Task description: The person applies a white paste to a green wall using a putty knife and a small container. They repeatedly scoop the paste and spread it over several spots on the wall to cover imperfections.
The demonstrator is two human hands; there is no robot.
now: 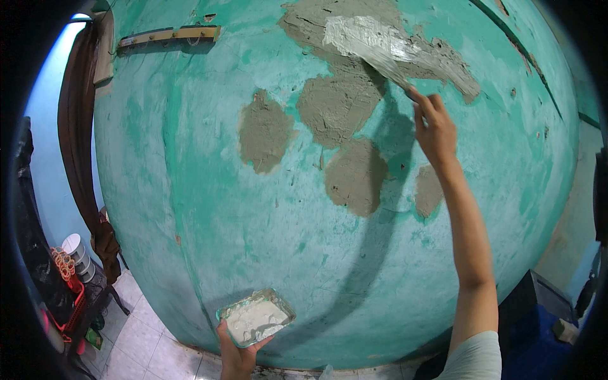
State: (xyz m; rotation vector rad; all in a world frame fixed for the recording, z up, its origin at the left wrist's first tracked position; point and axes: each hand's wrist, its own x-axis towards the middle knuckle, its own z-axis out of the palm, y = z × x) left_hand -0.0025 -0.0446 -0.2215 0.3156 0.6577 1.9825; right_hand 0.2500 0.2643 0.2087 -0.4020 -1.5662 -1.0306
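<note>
My right hand [436,128] is raised to the upper part of the green wall [266,240], closed round the handle of a putty knife [386,65]. The blade lies against a wet, pale smear of putty [364,38] spread over a grey cement patch [310,25]. Low in front of the wall, my left hand [239,351] grips a small rectangular container [288,315] from below. White putty [256,318] lies in it in uneven lumps. More grey patches [265,132] mark the wall beneath the smear, and my arm's shadow crosses them.
A rack with hooks [168,38] is fixed at the wall's upper left. A dark curtain [77,126] hangs at the left doorway. White buckets [76,250] and a red basket [75,307] stand on the left. A dark blue box [538,316] is at the lower right.
</note>
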